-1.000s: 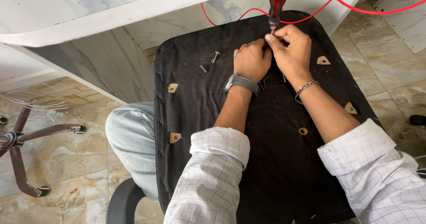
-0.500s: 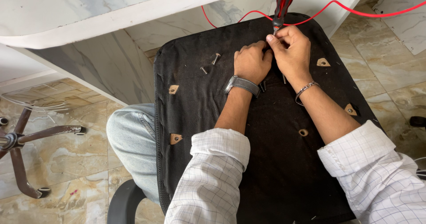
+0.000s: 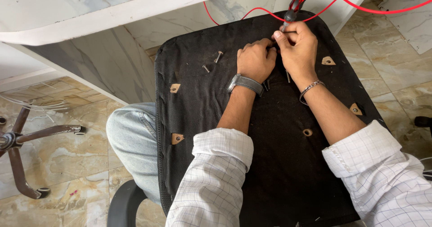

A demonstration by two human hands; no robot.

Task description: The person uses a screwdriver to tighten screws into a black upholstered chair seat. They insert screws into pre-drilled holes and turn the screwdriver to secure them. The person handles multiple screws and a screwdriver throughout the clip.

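Note:
A black upholstered chair seat [image 3: 216,119] lies upside down across my lap, with wooden patches showing through holes in the fabric. My left hand [image 3: 255,60], with a grey watch at the wrist, rests fisted on the seat near its far edge. My right hand [image 3: 297,47], wearing a chain bracelet, pinches the metal shaft of a red-and-black screwdriver [image 3: 298,0] that stands upright on the seat. Whatever sits under the two hands is hidden. Two loose screws [image 3: 212,61] lie left of my left hand, and more screws [image 3: 288,76] lie between my wrists.
A white marble desk [image 3: 90,11] runs along the top left. A red cable [image 3: 360,6] loops behind the seat. A chair base with spokes [image 3: 22,137] lies on the tiled floor at left. Another black chair edge [image 3: 123,204] shows below my knee.
The screwdriver handle has tilted slightly right and my right hand's fingers have shifted on its shaft. My left hand has stayed in place.

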